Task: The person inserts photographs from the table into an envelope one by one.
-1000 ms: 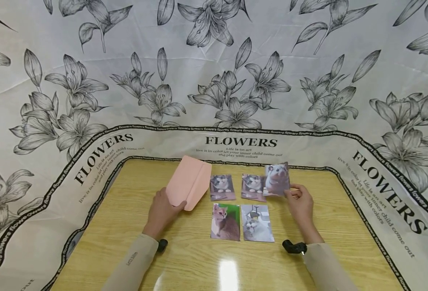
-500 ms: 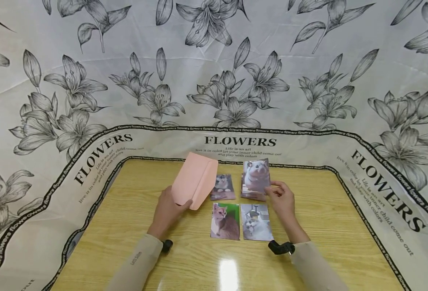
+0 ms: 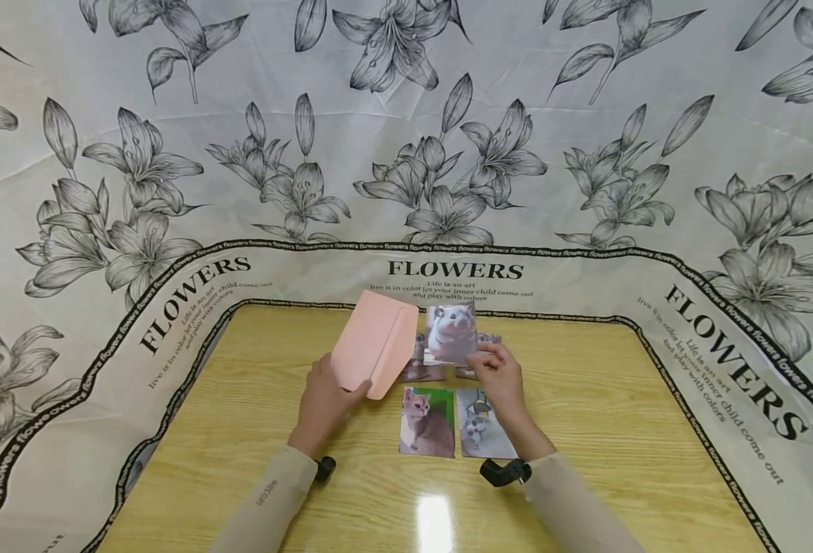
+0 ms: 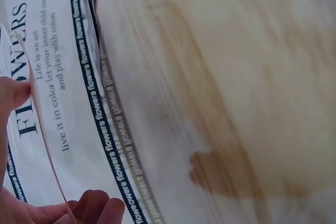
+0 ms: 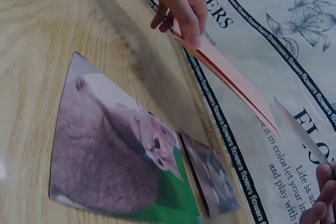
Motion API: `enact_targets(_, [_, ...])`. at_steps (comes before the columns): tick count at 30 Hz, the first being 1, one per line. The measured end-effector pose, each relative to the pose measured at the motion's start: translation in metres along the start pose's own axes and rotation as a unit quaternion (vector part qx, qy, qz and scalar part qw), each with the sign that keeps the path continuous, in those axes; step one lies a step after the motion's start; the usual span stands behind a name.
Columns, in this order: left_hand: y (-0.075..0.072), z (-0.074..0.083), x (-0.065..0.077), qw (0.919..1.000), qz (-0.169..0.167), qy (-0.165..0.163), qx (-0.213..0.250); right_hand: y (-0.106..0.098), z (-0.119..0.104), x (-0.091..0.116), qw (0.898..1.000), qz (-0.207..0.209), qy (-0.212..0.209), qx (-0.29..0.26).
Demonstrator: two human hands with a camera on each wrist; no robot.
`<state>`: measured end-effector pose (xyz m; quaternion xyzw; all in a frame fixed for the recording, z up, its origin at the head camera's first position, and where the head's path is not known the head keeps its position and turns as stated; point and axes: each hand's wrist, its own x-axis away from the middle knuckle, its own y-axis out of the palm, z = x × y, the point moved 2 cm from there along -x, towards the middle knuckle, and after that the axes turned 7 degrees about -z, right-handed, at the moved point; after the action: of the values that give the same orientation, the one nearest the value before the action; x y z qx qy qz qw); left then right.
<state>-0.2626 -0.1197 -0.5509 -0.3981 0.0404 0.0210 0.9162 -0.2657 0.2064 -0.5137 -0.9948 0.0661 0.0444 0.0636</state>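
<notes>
My left hand [image 3: 328, 405] holds a pink envelope [image 3: 373, 342] near its lower end, thumb on the near face and fingers behind. In the right wrist view the envelope [image 5: 231, 74] is seen nearly edge-on, with a dark slit along its side. My right hand [image 3: 499, 384] pinches a hamster photo [image 3: 450, 332] by its lower right corner, held up close to the envelope's right edge. Behind the hamster photo, two kitten photos lie partly hidden: a left one [image 3: 423, 374] and a right one [image 3: 491, 338]. In the left wrist view the envelope shows only as a thin edge.
Nearer on the wooden table [image 3: 393, 499] lie a ginger cat photo [image 3: 429, 422] and a white cat photo [image 3: 479, 434], the latter partly under my right hand. A flower-print cloth [image 3: 310, 270] rises along the table's back and sides.
My right hand has carried the hamster photo leftward, from above the right kitten photo to beside the envelope. My left hand and the envelope have shifted slightly right.
</notes>
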Motion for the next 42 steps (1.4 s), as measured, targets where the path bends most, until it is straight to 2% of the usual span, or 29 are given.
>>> enact_targets(6, [0.003,0.005,0.002,0.9997,0.013,0.002,-0.02,0.02,0.0,0.0,1.0,-0.014,-0.003,0.004])
enact_targets(13, [0.006,0.013,0.005,0.9993,0.014,-0.004,-0.035,0.038,0.005,-0.003,1.0,-0.008,0.002,0.014])
enact_targets(18, [0.009,0.016,0.008,0.9986,0.017,-0.003,-0.051,0.045,0.009,-0.004,1.0,-0.003,0.011,-0.005])
enact_targets(28, [0.01,0.016,0.009,0.9984,0.02,-0.001,-0.053,0.055,0.011,-0.005,0.999,0.004,0.019,0.027])
enact_targets(36, [0.01,0.019,0.011,0.9974,0.037,0.01,-0.062,0.066,0.014,-0.008,0.999,0.013,-0.008,0.038])
enact_targets(42, [0.007,0.02,0.01,0.9977,0.033,0.001,-0.06,0.078,0.012,-0.007,0.998,0.003,-0.024,0.058])
